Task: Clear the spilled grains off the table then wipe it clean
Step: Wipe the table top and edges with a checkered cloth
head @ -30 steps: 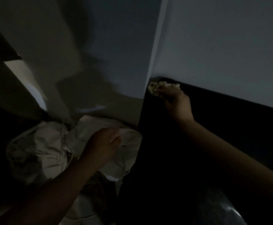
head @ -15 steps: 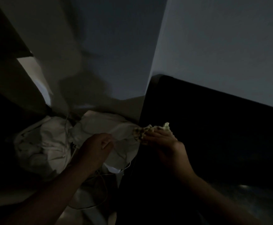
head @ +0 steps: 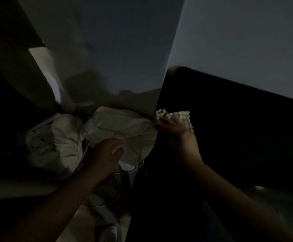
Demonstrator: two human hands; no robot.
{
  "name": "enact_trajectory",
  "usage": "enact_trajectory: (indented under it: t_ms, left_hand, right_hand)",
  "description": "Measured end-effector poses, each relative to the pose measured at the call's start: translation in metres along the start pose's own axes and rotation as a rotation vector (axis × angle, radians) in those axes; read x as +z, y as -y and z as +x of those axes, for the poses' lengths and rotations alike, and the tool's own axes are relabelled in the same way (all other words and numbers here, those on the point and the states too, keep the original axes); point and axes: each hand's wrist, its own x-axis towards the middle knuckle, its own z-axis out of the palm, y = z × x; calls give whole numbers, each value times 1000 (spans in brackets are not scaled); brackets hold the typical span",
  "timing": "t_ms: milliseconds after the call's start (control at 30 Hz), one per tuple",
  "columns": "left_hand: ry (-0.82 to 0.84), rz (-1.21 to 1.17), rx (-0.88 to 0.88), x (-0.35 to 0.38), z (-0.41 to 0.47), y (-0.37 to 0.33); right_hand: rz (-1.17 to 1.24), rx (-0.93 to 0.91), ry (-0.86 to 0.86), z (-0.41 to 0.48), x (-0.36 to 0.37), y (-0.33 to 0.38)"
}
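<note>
The scene is very dark. My right hand point(head: 174, 127) grips a small pale checked cloth point(head: 185, 117) at the left edge of the black table point(head: 229, 137). Beside that edge, lower down, hangs a crumpled white bag point(head: 117, 126). My left hand point(head: 107, 154) holds the bag's near rim, fingers curled on the fabric. The cloth sits just right of the bag's mouth. No grains can be made out on the dark tabletop.
A pale wall corner point(head: 173, 41) rises behind the table's far left corner. Thin white cords point(head: 135, 165) trail below the bag. A white rounded object point(head: 110, 233) lies on the floor near the bottom. Dark furniture point(head: 11, 32) fills the left.
My right hand brought the cloth from the table's far left corner back along the left edge to the bag's mouth. My left hand stayed on the bag.
</note>
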Motion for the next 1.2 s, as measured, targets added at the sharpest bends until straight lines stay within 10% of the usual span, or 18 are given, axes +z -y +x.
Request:
enact_trajectory:
  t_ms: [233,400,733,967,1200]
  left_hand:
    - [75,-43,-45,-21,-33,-1]
    - [99,-8,-36,-31,-60,6]
    - [145,-25,-57,-39,-97,21]
    - [151,-62,-49,-43,-121,22]
    - [172,-58,-45,-50,-137,36]
  right_hand:
    - [245,23,103,-61,-13,42]
    - [227,315,-186,-30,-41,28]
    - [44,88,-115,-135,25,69]
    - [427,165,-83,-179,14,103]
    - [93,353,-226,-135,30,92]
